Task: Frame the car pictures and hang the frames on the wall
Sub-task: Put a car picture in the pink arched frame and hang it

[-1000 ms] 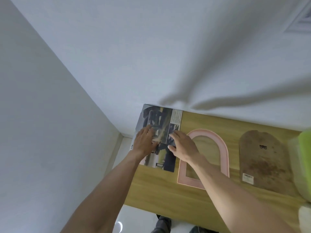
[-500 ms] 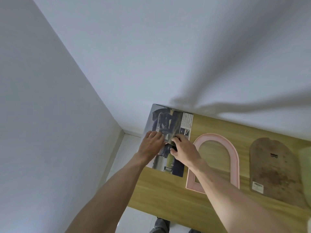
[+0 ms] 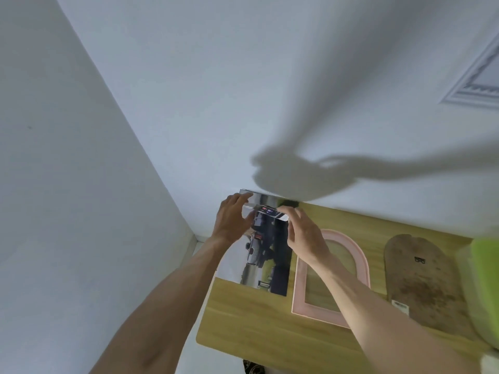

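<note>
A glossy car picture page [image 3: 263,261] lies at the far left end of the wooden table [image 3: 259,325], its far edge lifted and curled. My left hand [image 3: 232,221] pinches that raised edge on the left, and my right hand [image 3: 302,233] pinches it on the right. To the right of the page a pink arch-shaped frame [image 3: 359,261] lies flat and empty. Further right is its brown arch-shaped backing board [image 3: 421,282], with a small hanger and a white sticker.
The table stands against a white wall [image 3: 270,90] in a corner. A white ornate frame [image 3: 478,79] hangs at the upper right. A blurred lime-green object [image 3: 486,287] sits at the table's right end. Floor shows to the left of the table.
Both hands have moved from the middle of the page to its far edge and lifted it, so the page now curls up off the table.
</note>
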### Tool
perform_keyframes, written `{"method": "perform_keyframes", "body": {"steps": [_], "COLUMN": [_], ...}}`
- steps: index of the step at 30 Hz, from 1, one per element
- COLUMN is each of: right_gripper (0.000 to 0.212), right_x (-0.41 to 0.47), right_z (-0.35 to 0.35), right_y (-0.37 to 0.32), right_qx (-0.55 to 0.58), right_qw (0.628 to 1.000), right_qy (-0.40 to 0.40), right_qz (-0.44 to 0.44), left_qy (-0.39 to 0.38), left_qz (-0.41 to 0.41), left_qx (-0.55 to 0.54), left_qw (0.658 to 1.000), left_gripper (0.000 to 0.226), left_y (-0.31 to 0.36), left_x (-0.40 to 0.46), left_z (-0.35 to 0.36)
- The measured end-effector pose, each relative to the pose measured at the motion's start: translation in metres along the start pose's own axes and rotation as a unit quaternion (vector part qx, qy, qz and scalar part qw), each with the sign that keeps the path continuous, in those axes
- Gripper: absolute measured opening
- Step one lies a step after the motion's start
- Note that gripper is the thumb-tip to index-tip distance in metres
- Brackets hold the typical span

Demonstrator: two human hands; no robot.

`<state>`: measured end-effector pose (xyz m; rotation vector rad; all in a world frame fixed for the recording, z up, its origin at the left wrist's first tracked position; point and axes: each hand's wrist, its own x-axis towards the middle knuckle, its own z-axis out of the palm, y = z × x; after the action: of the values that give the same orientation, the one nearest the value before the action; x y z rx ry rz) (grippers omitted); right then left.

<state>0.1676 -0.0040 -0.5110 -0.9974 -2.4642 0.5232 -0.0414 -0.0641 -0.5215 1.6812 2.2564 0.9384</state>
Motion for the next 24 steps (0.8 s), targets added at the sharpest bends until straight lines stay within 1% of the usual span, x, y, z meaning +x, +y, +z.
{"method": "perform_keyframes", "body": {"steps": [2, 4, 7, 8, 10, 12, 13, 15, 18, 22, 24], "right_gripper": [0.061, 0.054, 0.052, 0.052, 0.050, 0.048, 0.048, 0.046, 0.047, 0.048, 0.048], "right_x": [0.001, 0.000, -0.009, -0.013, -0.023, -0.035, -0.042, -0.056, -0.081, -0.113, -0.131], "right_z": [-0.017, -0.035, -0.063, -0.070, -0.079, -0.086, -0.087, -0.090, -0.088, -0.077, -0.069], "right_y": [0.003, 0.007, 0.012, 0.015, 0.025, 0.034, 0.040, 0.048, 0.066, 0.087, 0.094], "right_qx": [0.056, 0.125, 0.243, 0.272, 0.308, 0.328, 0.335, 0.348, 0.339, 0.288, 0.246], "right_qw": [0.997, 0.985, 0.947, 0.932, 0.907, 0.886, 0.876, 0.854, 0.835, 0.839, 0.847], "right_qy": [0.045, 0.096, 0.115, 0.119, 0.128, 0.141, 0.151, 0.168, 0.171, 0.132, 0.101], "right_qz": [0.029, 0.069, 0.177, 0.208, 0.256, 0.295, 0.313, 0.349, 0.399, 0.442, 0.461], "left_qy": [0.017, 0.021, -0.007, -0.021, -0.057, -0.095, -0.117, -0.152, -0.175, -0.204, -0.222], "left_qz": [-0.046, -0.081, -0.123, -0.142, -0.179, -0.194, -0.196, -0.186, -0.185, -0.167, -0.158], "left_qx": [-0.059, -0.132, -0.210, -0.243, -0.326, -0.364, -0.369, -0.371, -0.362, -0.303, -0.257], "left_qw": [0.997, 0.988, 0.970, 0.959, 0.927, 0.906, 0.901, 0.897, 0.897, 0.916, 0.927], "left_gripper": [0.057, 0.060, 0.053, 0.053, 0.053, 0.047, 0.046, 0.049, 0.055, 0.058, 0.063], "left_y": [0.013, 0.027, 0.047, 0.053, 0.066, 0.079, 0.084, 0.096, 0.109, 0.118, 0.120], "left_x": [0.012, 0.020, 0.027, 0.028, 0.028, 0.025, 0.023, 0.016, 0.005, -0.018, -0.032], "left_z": [-0.011, -0.016, -0.020, -0.018, -0.014, -0.008, -0.003, 0.005, 0.020, 0.048, 0.066]}}
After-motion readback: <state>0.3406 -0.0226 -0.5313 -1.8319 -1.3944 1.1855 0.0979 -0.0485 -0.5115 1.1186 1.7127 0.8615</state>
